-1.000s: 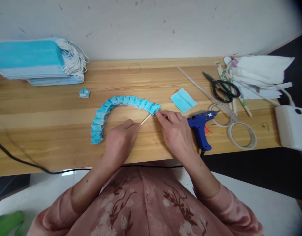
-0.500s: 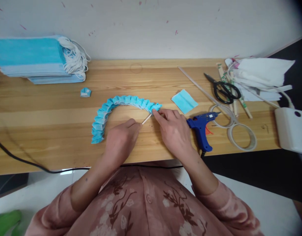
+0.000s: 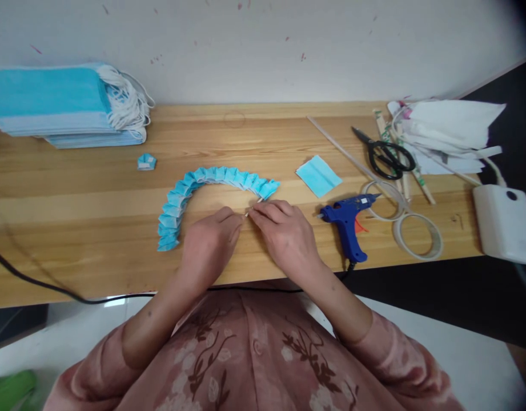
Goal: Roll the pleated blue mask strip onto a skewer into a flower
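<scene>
A curved strip of pleated light-blue mask fabric [image 3: 177, 205] lies on the table as an arch, open toward me. My left hand [image 3: 211, 240], inside the arch, is closed in a pinch on a thin pale stick [image 3: 260, 200]. The fingertips of my right hand [image 3: 286, 234] are closed on the same stick close by. The stick's far tip reaches the strip's right end; its near end is hidden in my left fingers. A blue fabric square [image 3: 318, 176] lies beyond my right hand, and a blue glue gun [image 3: 350, 237] rests to its right.
Folded face masks [image 3: 48, 103] are stacked at the back left, near a small pleated blue piece [image 3: 147, 162]. To the right are black-handled scissors [image 3: 391, 160], a tape roll [image 3: 435, 251], white scraps [image 3: 455, 128] and a white box [image 3: 505, 222]. A black cable [image 3: 44, 284] follows the front edge.
My right hand has let go of the strip's right end and moved down and left to the stick. My left hand keeps its pinch. The strip stays on the table.
</scene>
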Action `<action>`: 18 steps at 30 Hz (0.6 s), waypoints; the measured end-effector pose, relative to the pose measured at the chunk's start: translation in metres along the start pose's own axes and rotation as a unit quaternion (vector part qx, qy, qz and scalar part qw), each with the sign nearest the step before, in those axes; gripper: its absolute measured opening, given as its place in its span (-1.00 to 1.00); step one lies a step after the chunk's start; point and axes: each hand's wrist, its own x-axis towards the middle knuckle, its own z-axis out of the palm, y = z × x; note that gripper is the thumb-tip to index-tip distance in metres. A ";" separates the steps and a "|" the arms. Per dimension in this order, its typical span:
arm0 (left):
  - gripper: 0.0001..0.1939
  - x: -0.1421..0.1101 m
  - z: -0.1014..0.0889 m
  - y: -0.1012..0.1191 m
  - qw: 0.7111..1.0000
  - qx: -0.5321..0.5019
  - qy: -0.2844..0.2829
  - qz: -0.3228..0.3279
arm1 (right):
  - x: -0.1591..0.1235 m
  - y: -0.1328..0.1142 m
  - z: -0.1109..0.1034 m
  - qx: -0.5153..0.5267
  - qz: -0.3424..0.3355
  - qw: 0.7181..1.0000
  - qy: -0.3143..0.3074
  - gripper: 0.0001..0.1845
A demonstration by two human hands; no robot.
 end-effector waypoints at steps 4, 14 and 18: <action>-0.79 0.003 -0.005 0.003 0.999 0.025 -0.033 -0.031 | 0.004 0.001 -0.004 0.000 0.005 1.000 -0.024 -0.70; -0.74 0.014 -0.010 0.024 0.983 0.136 -0.069 -0.106 | 0.008 0.001 -0.010 0.016 0.024 0.997 -0.066 -0.67; -0.70 0.013 -0.008 0.028 0.980 0.138 -0.079 -0.121 | 0.006 0.003 -0.013 0.035 0.016 0.997 -0.067 -0.63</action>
